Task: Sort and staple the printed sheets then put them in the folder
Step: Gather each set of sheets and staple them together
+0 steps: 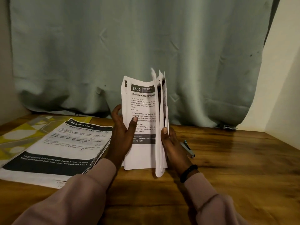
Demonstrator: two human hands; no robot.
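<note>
Left hand (123, 129) curled round the left edge of an upright bundle of printed sheets (142, 124), thumb pressed flat on the front page headed "2652" and "Screen Cleaning". Right hand (172, 143) gripping the bundle's right edge, thumb up along several sheets fanned loose and blurred at that side. Bottom edge of the bundle resting on the wooden tabletop (227, 159) between both wrists. Just behind the right hand, partly hidden by it, a small metal stapler (188, 149) lying on the wood. Black band (188, 173) around the right wrist, pale sleeves on both arms. Left of the left hand, touching its forearm, a flat second stack of sheets (61, 148) headed "DRESSING TABLE". Beyond and beneath that stack, a yellow-and-grey patterned folder (21, 132). Farther back, a grey-green curtain (129, 46) reaching down to the tabletop.
</note>
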